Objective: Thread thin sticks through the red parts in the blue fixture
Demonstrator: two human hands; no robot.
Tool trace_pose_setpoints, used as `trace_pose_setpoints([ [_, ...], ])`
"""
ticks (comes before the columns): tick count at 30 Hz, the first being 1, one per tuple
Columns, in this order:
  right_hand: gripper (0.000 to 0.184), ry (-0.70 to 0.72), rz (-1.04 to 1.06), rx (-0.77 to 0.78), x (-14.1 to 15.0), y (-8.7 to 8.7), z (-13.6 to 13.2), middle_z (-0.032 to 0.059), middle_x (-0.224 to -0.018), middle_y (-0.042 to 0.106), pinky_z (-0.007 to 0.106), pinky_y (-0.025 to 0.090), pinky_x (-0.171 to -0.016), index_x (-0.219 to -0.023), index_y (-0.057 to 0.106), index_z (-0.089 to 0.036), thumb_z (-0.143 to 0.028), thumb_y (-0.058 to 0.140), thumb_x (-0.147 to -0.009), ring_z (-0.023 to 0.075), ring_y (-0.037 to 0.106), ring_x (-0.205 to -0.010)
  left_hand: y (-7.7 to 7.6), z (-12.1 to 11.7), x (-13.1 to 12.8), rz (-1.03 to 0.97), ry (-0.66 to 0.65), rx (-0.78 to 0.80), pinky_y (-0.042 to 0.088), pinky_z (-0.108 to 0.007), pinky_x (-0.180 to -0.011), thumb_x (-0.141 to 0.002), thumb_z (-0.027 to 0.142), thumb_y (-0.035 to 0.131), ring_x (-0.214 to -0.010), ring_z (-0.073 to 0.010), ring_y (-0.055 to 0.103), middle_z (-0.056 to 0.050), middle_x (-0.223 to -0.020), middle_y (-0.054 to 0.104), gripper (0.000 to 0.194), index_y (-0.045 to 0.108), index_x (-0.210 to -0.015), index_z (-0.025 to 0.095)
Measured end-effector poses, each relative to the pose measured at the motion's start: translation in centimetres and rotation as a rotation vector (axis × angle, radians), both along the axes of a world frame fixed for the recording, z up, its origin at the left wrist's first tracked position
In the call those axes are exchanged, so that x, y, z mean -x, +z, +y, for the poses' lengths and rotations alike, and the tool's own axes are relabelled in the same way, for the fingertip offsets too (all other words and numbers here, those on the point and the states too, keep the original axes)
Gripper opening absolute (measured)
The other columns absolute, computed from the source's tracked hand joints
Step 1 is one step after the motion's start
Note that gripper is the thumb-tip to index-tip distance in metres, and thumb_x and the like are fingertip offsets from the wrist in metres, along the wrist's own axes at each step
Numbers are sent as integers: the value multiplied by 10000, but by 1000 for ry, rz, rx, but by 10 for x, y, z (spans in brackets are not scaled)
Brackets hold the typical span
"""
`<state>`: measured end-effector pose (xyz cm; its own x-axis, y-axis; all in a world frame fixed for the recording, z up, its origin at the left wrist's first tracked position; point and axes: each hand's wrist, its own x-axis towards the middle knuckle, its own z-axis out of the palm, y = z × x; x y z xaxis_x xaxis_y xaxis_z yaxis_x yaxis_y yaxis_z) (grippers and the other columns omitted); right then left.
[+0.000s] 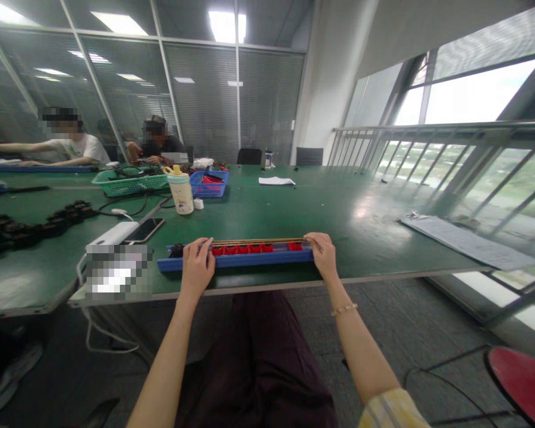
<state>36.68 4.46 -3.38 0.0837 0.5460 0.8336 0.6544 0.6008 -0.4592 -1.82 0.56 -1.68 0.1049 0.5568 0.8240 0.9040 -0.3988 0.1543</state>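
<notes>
A long blue channel-shaped tray [258,259] lies near the front edge of the green table. Several small red parts [243,249] sit in a row inside it, and another red part [295,246] stands apart toward the right. At the tray's left end is a black part [177,250]. Thin yellowish strips [258,241] stretch along the tray's far side. My left hand [198,266] closes its fingertips on their left end, over the tray. The right end is pinched by my right hand [323,254], beside the tray's right end. My fingers partly cover both strip ends.
Left of the tray lie a phone [145,230] and a white power strip [112,236]. Behind are a cup [180,191], a green basket [127,184] and a blue basket [210,189]. A clipboard [466,241] lies right. Two people sit at the far left.
</notes>
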Motion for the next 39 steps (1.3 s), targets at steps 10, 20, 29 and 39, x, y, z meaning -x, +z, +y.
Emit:
trace_pose_setpoints([
  [10,293,-85,-42,-36,3,-1,0,84,-1071,716,404,459,-962,-1072,710,-219,-372,481,-975,223,615,-1045,1,0,0,14,-29,37,412,-459,-1047,-908,205,431,-1123,-272,495,-94,-1247,624,388,600,-1258,192],
  [20,349,-157,-80,1,4,-6,5,103,-1015,718,386,449,-947,-992,703,-190,-372,404,-994,221,615,-1008,3,-1,-1,10,-28,26,420,-451,-1040,-911,209,430,-1117,-272,499,-89,-1229,633,377,610,-1242,194],
  [29,472,-501,14,62,0,-9,1,150,-957,722,381,396,-891,-966,693,-142,-389,293,-1013,246,622,-918,-3,3,2,7,-6,47,417,-453,-1046,-923,231,415,-1133,-274,510,-122,-1229,632,438,530,-1339,157],
  [39,465,-598,-101,19,5,-7,-1,121,-763,666,405,343,-883,-886,683,-170,-407,303,-1009,255,549,-851,-2,2,1,12,-31,81,422,-452,-1028,-933,239,381,-1111,-267,524,-116,-1185,659,434,534,-1331,156],
])
